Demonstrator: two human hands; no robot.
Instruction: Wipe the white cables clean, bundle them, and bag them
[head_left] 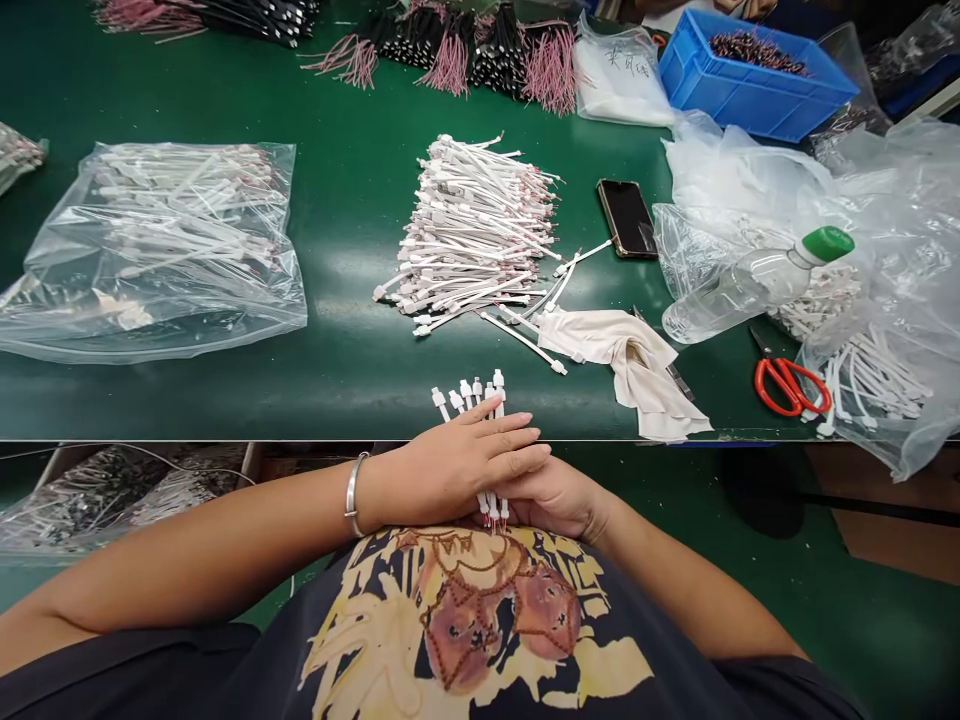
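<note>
Several short white cables (478,390) are held upright in a small fan near the table's front edge, connectors up and thin reddish wire ends down. My left hand (457,462), a silver bangle at its wrist, lies across them with its fingers stretched out. Beneath it, my right hand (559,495) is wrapped round the cables from the other side, its fingertips mostly hidden. Beyond my hands a large pile of similar white cables (480,225) lies on the green table (352,380), with a few loose ones at its right.
On the left is a clear bag of cables (187,240). Rightward lie a phone (627,218), a beige cloth (637,360), a bottle (735,290), red-handled scissors (787,385) and plastic bags (885,220). Black-and-pink wire bundles (457,50) and a blue bin (742,95) are at the back.
</note>
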